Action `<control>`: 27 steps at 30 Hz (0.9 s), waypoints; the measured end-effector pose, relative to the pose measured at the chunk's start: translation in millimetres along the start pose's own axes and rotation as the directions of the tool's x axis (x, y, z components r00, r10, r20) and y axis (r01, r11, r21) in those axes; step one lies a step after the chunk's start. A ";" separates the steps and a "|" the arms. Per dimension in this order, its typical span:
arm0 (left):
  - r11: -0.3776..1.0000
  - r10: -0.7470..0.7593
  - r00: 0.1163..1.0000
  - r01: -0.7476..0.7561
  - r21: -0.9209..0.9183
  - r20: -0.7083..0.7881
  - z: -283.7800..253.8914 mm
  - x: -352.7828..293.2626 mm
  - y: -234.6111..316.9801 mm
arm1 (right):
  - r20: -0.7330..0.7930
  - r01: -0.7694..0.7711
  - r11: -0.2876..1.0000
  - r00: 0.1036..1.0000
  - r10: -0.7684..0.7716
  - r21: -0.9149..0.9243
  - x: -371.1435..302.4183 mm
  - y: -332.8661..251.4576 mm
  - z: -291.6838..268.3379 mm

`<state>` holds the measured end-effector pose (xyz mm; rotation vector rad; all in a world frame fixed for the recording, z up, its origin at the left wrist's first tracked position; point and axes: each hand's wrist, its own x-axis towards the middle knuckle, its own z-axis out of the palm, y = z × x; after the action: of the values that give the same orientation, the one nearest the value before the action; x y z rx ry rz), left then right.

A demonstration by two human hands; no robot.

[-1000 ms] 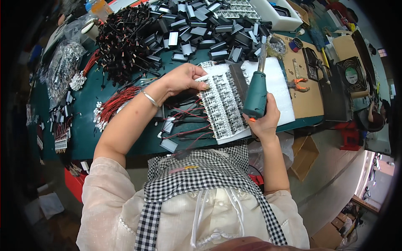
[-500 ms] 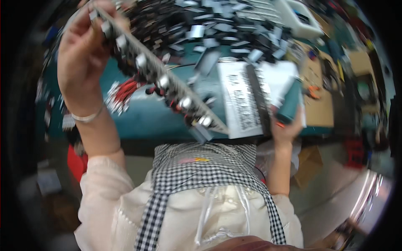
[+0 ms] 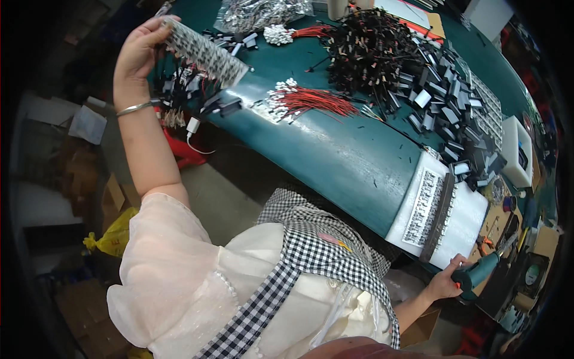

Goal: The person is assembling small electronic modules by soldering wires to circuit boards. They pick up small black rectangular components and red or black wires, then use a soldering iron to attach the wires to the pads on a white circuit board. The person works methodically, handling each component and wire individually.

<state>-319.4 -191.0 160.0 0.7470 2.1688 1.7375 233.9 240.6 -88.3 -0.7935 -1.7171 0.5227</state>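
Landmark: the red wire bundle with white connectors point(image 3: 317, 102), lying on the green tabletop point(image 3: 341, 158); places below are given from it, as seen in the view.
Held circuit-board panel: the panel point(image 3: 206, 57) is left of the bundle and a little farther up, well apart from it.
Panel's lie: its long axis slants from the left fingers down and rightward, toward the bundle's side; the populated face shows. Whether its free end touches anything below cannot be told.
Nearer hand: the left hand point(image 3: 140, 51), at the panel's upper-left end, far left of the bundle; the right is well away.
Left fingers: closed in a pinch on that end corner, thumb against the edge; some fingertips are hidden.
Under the panel: dark parts with red wires point(image 3: 188, 81), left of the bundle; whether they hang from the panel or lie on the bench cannot be told.
Right hand: the hand point(image 3: 445, 284) is far right of and below the bundle, fingers curled round the green-handled soldering tool point(image 3: 478, 272), whose metal end points up and right.
Foam pad: white pad point(image 3: 457, 239), right of and below the bundle, carrying a second board panel point(image 3: 422, 206) and a dark bar point(image 3: 439, 215).
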 end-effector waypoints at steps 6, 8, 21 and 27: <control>0.922 -0.358 0.929 0.367 0.124 -0.093 -50.0 32.8 -100.7 | 0.009 -0.146 0.986 0.989 0.146 0.076 -7.4 11.2 1.9; 0.897 -0.428 0.899 0.435 0.078 -0.095 -46.4 49.7 -135.3 | 0.051 -0.061 0.988 0.996 0.068 -0.143 -6.9 2.4 5.4; 0.228 0.300 0.920 0.188 0.955 -0.252 -40.4 29.4 -221.7 | 0.100 -0.002 0.962 0.995 0.031 -0.271 -0.8 -10.4 11.8; 0.290 -0.073 0.965 0.264 0.920 -0.253 -39.5 30.0 -213.2 | 0.095 -0.022 0.903 0.993 0.069 -0.428 12.5 -36.0 23.5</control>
<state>-412.8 -239.6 -31.9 0.5024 3.1856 0.1522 200.8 226.8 -61.6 -1.1354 -1.9496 0.2197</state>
